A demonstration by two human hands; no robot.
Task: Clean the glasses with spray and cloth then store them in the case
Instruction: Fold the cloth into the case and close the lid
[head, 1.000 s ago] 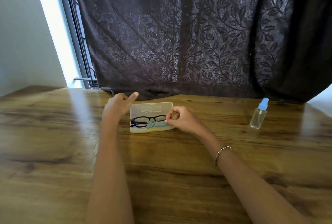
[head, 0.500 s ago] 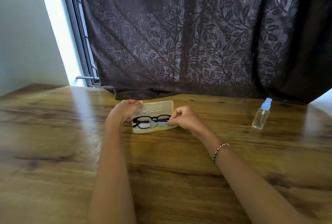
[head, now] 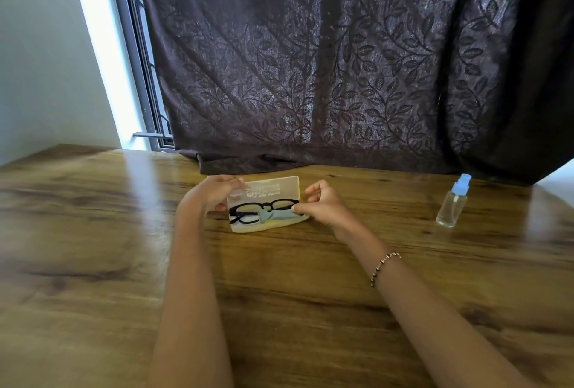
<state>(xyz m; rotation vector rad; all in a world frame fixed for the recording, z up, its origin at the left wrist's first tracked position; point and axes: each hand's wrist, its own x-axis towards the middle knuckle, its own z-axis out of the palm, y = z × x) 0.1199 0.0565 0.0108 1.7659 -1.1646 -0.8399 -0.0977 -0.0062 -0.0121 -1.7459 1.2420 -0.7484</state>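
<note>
Left hand (head: 217, 196): fingers curled on left edge of case lid.
Case (head: 273, 188): open, on counter (head: 279, 279), between the hands.
Glasses (head: 264, 208): black, lying inside case.
Cloth (head: 278, 216): pale blue, in case beside glasses.
Right hand (head: 326, 207): pinches cloth's right end.
Spray bottle (head: 452, 205): upright, far right.

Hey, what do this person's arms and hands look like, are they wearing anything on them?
Both forearms are bare, with no sleeves in view. The right hand has a thin beaded bracelet of dark and light beads at its wrist. The left hand has nothing at its wrist. Neither hand is gloved, and the fingers are too small to tell if there are rings.
</note>
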